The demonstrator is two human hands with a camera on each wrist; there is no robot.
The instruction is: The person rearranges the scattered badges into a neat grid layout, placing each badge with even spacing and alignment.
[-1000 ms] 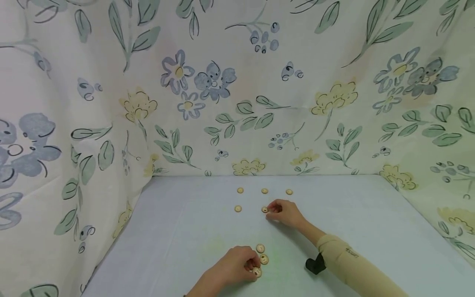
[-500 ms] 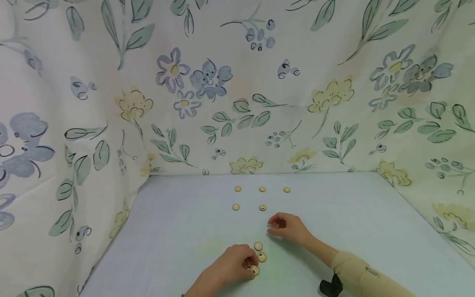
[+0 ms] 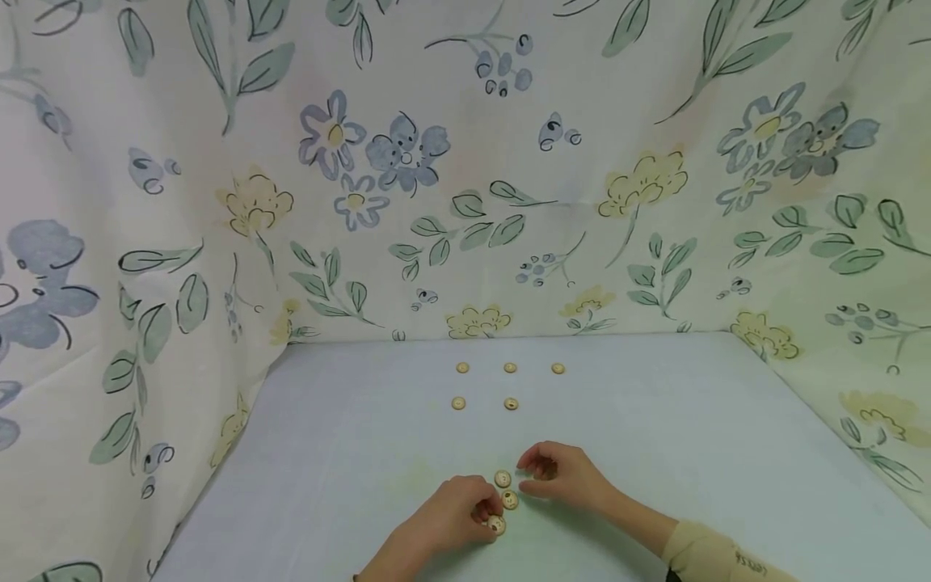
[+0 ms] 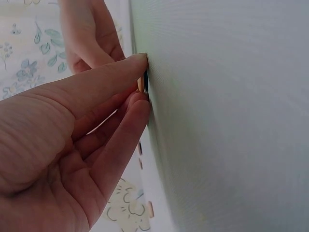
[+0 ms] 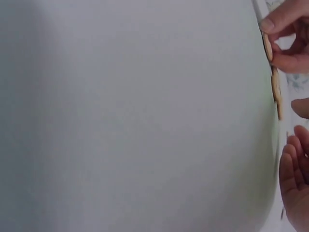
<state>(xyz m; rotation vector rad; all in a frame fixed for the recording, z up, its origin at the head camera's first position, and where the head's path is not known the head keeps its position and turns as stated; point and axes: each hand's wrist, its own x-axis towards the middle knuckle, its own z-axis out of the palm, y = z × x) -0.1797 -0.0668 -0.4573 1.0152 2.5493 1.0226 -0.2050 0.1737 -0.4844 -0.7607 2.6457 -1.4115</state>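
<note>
My left hand (image 3: 460, 513) pinches a small round wooden disc (image 3: 496, 525) with dark marks at its edges, close on the table; in the left wrist view that disc (image 4: 141, 83) shows edge-on between thumb and fingers. Just beyond it lie two more discs, a middle disc (image 3: 510, 499) and a farther disc (image 3: 503, 478). My right hand (image 3: 567, 477) hovers right of these two, thumb and fingers apart with nothing between them. From the right wrist view, the right hand (image 5: 295, 186) is at the right edge, below the left hand (image 5: 292, 41).
Farther back on the white table (image 3: 349, 453), three discs form a row, with a centre disc (image 3: 511, 368). In front of it are two more, a left disc (image 3: 458, 403) and a right disc (image 3: 511, 404). A floral cloth (image 3: 436, 267) hangs behind and at the sides.
My right hand has left the right disc of the second row and come back toward me, beside the near discs. The left hand keeps its pinch; the view has shifted slightly.
</note>
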